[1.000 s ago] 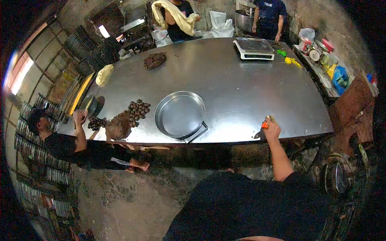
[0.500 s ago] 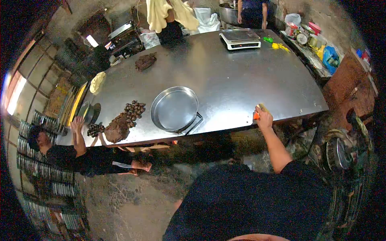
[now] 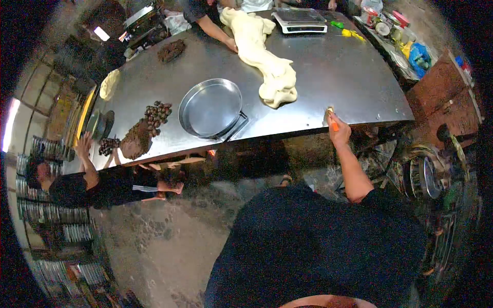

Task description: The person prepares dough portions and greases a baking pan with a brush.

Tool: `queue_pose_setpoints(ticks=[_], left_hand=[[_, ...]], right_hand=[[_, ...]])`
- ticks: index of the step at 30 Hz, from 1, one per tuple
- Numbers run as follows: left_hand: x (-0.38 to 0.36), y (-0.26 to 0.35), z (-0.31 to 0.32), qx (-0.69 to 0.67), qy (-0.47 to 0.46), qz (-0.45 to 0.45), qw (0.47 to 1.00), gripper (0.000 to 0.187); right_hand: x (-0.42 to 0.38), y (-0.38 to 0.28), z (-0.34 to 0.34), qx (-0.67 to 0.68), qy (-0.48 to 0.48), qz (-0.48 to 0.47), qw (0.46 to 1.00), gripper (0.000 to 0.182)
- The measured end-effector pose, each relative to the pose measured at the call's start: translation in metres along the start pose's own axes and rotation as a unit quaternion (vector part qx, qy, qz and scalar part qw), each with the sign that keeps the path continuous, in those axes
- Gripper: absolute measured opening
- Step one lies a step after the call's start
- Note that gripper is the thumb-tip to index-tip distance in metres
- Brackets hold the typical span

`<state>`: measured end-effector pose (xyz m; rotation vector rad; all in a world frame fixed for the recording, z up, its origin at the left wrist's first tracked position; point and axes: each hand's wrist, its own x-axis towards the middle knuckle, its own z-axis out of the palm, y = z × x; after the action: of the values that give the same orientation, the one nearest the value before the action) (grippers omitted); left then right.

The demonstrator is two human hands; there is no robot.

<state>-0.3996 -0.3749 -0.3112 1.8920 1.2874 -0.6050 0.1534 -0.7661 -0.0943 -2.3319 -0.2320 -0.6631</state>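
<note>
The desk (image 3: 349,72) carries one round metal pan (image 3: 210,110) by its near edge, one scale (image 3: 300,28) at its far edge, and two pieces of pale dough (image 3: 280,77), the second near the left edge. Toward the left end lie two brown lumps (image 3: 136,141), one by the near edge and one by the far edge, plus two clusters of small dark balls (image 3: 157,115), too packed to count singly. Near the right end of the near edge, one right hand (image 3: 340,135) holds one orange-handled tool (image 3: 335,125).
</note>
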Motion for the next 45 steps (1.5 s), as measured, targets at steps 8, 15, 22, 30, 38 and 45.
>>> queue_pose_setpoints(ticks=[8,15,22,30,38,45], left_hand=[[-0.015,-0.007,0.012,-0.008,0.0,-0.02,1.0,0.028],[-0.02,-0.007,0.016,-0.005,0.001,-0.03,1.0,0.028],[-0.016,0.006,0.02,0.0,0.008,-0.033,0.999,0.028],[-0.009,0.019,0.025,-0.004,0.017,-0.03,0.999,0.029],[-0.007,0.022,0.023,-0.004,0.03,-0.032,0.999,0.029],[-0.008,0.007,0.025,0.01,0.037,-0.039,0.998,0.03]], right_hand=[[0.0,-0.008,0.014,-0.138,-0.063,-0.059,0.987,0.027],[-0.006,-0.004,0.021,-0.177,-0.078,-0.097,0.976,0.029],[-0.002,-0.029,0.001,-0.179,-0.154,-0.085,0.968,0.037],[-0.007,0.001,0.029,-0.191,-0.127,-0.081,0.97,0.029],[-0.008,-0.005,0.032,-0.236,-0.122,-0.1,0.959,0.025],[-0.008,-0.007,0.033,-0.269,-0.173,-0.059,0.946,0.03]])
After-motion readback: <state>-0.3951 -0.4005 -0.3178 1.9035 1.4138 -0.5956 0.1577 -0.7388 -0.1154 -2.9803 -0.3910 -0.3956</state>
